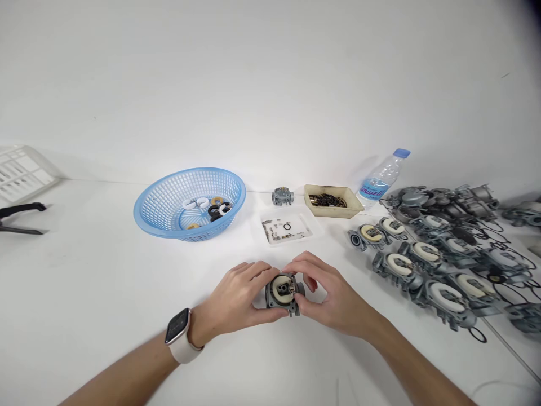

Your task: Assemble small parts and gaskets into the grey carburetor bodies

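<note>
A grey metal carburetor [271, 300] rests near the table's front middle, its bowl side facing up. A cream horseshoe-shaped float [276, 288] sits inside it. My left hand [236, 299] grips the carburetor from the left, with the thumb along its near side and the fingers at the far side. On the right, my right hand [332, 287] has its thumb pressed at the float's hinge end and its index finger on the far rim. Whether a small pin is under that thumb is hidden.
A blue basket [146, 217] with floats stands at back left. A white tray [274, 239] of small parts, a beige box [333, 212] of rings, a spare carburetor [282, 195] and a water bottle [378, 181] line the back. Several carburetors [443, 296] crowd the right; pliers [23, 210] lie left.
</note>
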A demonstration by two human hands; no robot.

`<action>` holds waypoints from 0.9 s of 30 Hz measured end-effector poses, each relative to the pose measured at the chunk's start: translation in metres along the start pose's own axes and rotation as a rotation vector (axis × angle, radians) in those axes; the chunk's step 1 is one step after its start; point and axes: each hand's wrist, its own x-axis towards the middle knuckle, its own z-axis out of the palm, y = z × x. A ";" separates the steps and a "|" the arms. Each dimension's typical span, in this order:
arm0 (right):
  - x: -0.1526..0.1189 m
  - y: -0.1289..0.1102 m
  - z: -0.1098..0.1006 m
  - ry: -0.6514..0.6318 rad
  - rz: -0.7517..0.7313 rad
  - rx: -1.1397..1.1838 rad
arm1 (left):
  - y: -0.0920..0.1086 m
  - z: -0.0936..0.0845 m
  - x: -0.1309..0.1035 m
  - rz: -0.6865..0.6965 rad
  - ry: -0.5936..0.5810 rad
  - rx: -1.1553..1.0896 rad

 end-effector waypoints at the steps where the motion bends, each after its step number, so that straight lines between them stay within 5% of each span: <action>1: 0.000 0.000 0.000 -0.005 0.002 0.001 | 0.000 0.000 0.000 0.001 0.003 0.000; 27: -0.001 -0.001 -0.003 -0.058 0.002 0.032 | 0.000 0.000 0.001 -0.004 -0.012 -0.009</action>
